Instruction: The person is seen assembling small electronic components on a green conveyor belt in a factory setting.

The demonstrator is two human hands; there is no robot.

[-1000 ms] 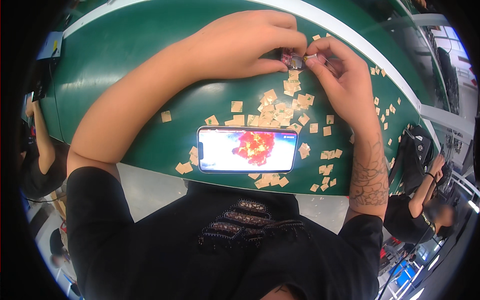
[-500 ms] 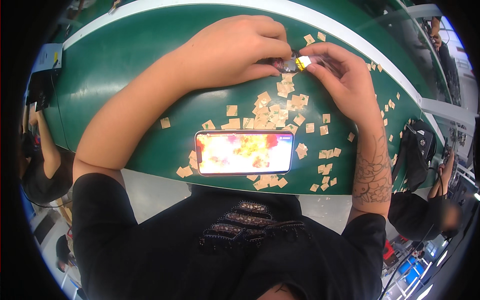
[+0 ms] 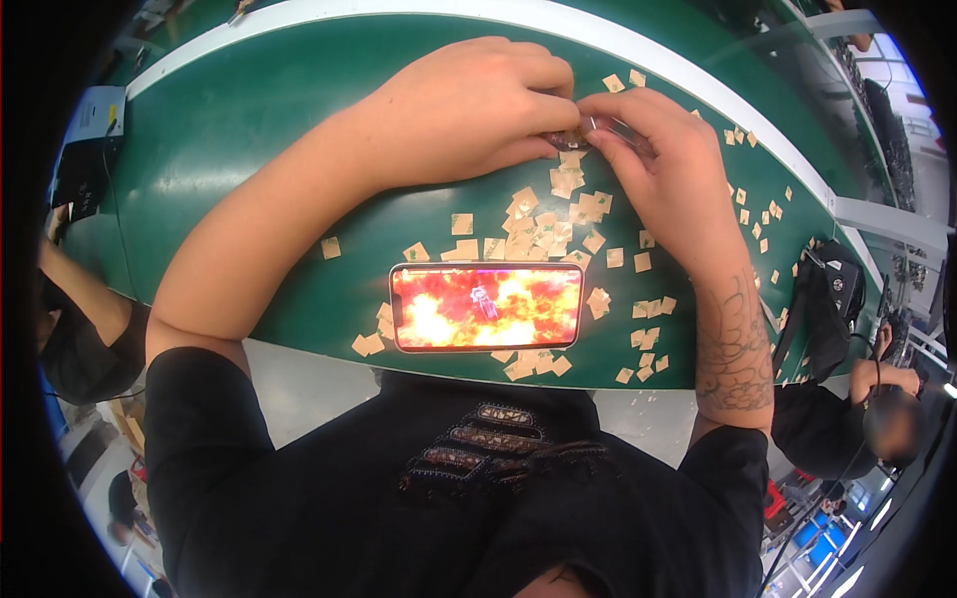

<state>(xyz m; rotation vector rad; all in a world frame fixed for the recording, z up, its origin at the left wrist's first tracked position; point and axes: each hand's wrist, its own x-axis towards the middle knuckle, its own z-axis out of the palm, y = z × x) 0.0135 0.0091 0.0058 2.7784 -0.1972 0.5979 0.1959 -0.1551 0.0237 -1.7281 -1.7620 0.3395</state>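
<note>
Our left grip [image 3: 486,108] is clamped on a small dark part [image 3: 569,143] toward the far edge of the green tabletop [image 3: 229,110], and our right grip [image 3: 660,145] pinches a pale piece [image 3: 588,125], mostly hidden, just beside it. Closer to us lie scattered tan squares [image 3: 543,237], then a lit phone [image 3: 486,307].

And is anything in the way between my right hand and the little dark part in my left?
Nothing visible. Your right hand is right beside the small dark part in your left hand, though fingers partly hide it. The nearest tan squares lie toward you, not between.
</note>
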